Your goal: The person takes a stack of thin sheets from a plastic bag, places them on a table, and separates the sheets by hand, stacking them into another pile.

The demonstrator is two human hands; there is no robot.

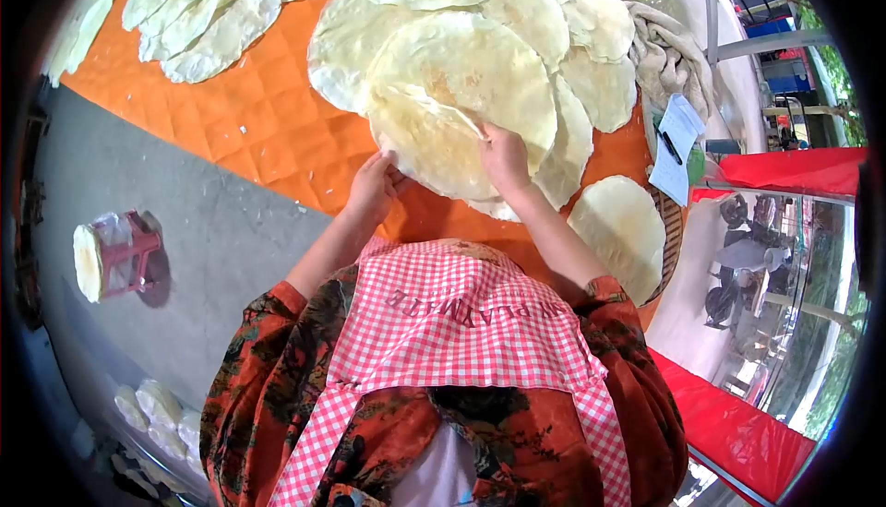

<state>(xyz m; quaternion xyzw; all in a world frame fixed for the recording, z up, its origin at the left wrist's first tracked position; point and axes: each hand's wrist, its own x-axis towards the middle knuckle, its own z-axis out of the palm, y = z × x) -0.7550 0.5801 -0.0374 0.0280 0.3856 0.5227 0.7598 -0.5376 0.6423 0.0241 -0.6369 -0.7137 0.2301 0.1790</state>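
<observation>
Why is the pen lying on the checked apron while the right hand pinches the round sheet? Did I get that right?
Not quite: the head view shows the pen lying on the paper. The right hand does pinch the round sheet.

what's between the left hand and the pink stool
Between the left hand and the pink stool, the head view shows a strip of orange cloth, then just grey floor.
</observation>
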